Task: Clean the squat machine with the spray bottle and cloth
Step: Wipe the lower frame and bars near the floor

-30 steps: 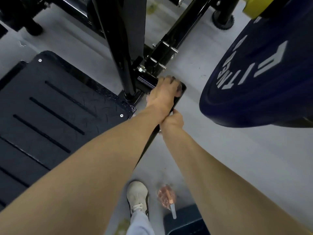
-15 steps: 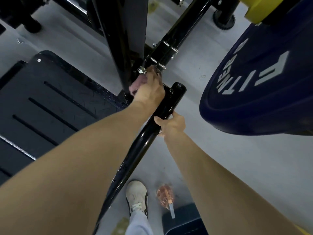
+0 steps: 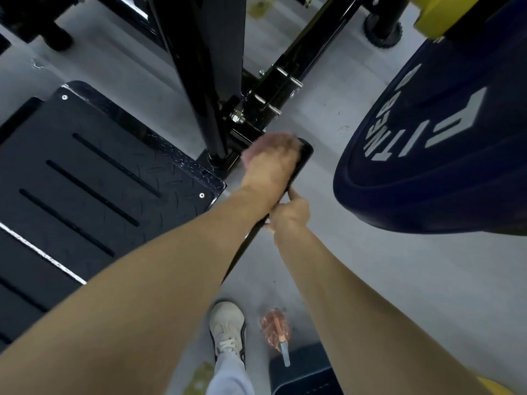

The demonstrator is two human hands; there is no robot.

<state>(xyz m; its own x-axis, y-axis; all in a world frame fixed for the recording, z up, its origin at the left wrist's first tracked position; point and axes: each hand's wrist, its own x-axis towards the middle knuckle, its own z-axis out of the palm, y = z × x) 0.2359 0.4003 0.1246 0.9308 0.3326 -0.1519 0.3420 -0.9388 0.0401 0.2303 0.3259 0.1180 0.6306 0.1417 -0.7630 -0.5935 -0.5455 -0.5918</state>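
nearest, at the lower edge, a pale shoe (image 3: 228, 327) stands on the grey floor (image 3: 399, 295), and just right of it sits the bottle (image 3: 274, 329), reddish, held by no hand, its pale nozzle reaching onto a dark pad (image 3: 305, 374); whether the bottle is upright or lying cannot be told from above. both bare forearms stretch away from the camera toward a black bar (image 3: 303, 156) that slants up from below the left arm. the right hand (image 3: 291, 213) grips this bar from the right side, fingers wrapped round it and thumb laid along it. just beyond, the left hand (image 3: 271, 163), blurred, lies cupped over the bar's far end, fingers bent down over the cloth (image 3: 247, 159), of which only a pink smear shows at the hand's edge. left of the bar lies a black footplate (image 3: 85, 181) with slots and tread. past the hands the machine (image 3: 199, 81) rises as black uprights joined by a bolted bracket. to the right hangs a dark blue plate (image 3: 427, 172) with pale lettering, near the bar's end but apart from it, and a yellow plate (image 3: 445, 12) shows behind it.
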